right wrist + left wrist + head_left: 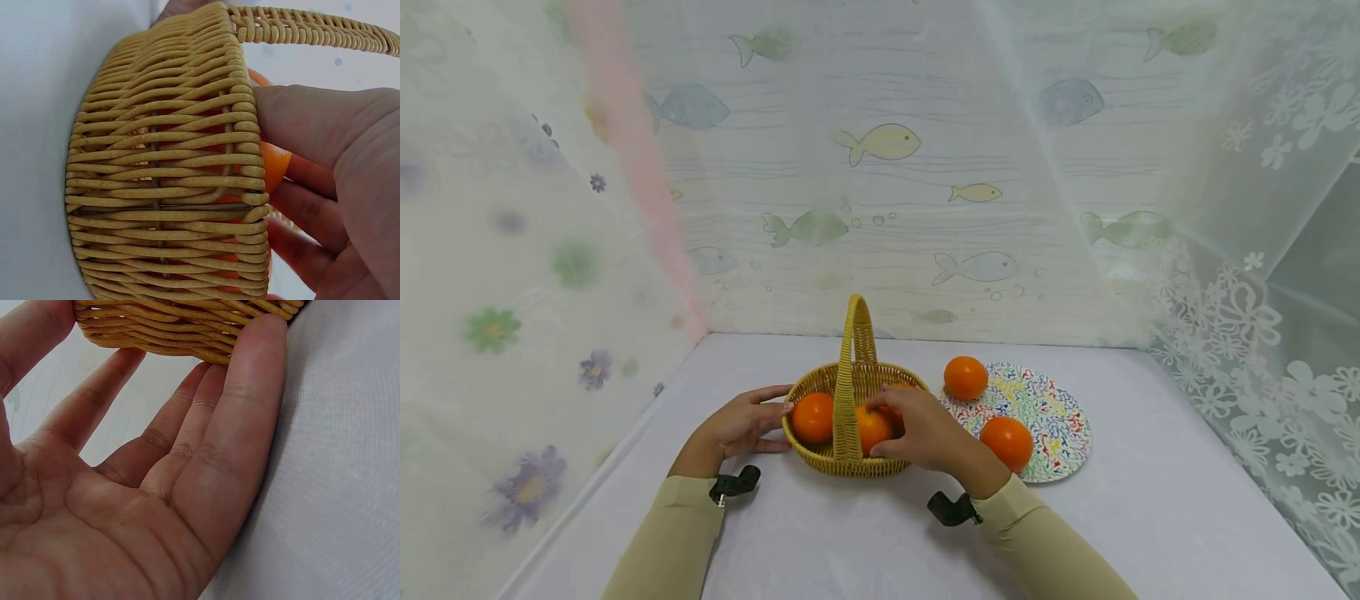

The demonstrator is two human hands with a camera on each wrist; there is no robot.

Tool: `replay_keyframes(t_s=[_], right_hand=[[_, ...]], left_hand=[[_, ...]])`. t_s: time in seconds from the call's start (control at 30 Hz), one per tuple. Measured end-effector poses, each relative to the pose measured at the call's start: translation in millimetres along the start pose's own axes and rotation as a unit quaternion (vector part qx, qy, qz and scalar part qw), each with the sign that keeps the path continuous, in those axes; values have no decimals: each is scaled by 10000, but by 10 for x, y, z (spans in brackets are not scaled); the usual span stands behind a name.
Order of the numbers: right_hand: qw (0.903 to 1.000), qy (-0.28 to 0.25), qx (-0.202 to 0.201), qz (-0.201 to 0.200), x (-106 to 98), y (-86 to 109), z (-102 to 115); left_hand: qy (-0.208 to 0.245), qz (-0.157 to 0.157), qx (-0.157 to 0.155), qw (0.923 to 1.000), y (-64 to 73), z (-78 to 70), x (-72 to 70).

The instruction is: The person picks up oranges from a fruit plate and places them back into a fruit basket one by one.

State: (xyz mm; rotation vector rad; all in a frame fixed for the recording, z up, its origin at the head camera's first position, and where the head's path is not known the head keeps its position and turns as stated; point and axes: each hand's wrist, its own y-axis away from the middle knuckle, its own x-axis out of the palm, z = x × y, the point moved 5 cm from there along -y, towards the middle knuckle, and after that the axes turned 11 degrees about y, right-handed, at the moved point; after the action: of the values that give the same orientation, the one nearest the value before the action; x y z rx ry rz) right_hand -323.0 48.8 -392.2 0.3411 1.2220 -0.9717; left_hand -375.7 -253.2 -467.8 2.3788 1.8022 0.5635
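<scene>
A yellow wicker basket (880,468) with a tall arched handle stands mid-table with oranges in it. My left hand (741,427) is at its left side, thumb and fingertips touching the woven wall (169,328), the fingers fairly straight. Over the right half, my right hand (928,429) reaches in and holds an orange (871,427) between thumb and fingers. That fruit shows only partly behind the rim (240,137) in the right wrist view. Another orange (813,418) lies left of the handle. A further one, behind my right hand, is mostly hidden.
Right of the basket lies an oval board (1060,421) with a multicoloured squiggle pattern. One orange (966,378) is at its far left edge, another orange (1007,443) nearer, beside my right forearm. Fish-print curtains (880,208) enclose the white table (820,542).
</scene>
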Motion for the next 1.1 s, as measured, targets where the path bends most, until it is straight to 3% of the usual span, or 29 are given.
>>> replay_keyframes(t_s=[0.67, 1.1], right_hand=[[9975, -422, 440, 344, 75, -24, -76], [9979, -408, 376, 345, 64, -32, -62]], left_hand=[[-23, 54, -20, 10000, -4, 6, 0], [-32, 116, 15, 9999, -9, 10, -11]])
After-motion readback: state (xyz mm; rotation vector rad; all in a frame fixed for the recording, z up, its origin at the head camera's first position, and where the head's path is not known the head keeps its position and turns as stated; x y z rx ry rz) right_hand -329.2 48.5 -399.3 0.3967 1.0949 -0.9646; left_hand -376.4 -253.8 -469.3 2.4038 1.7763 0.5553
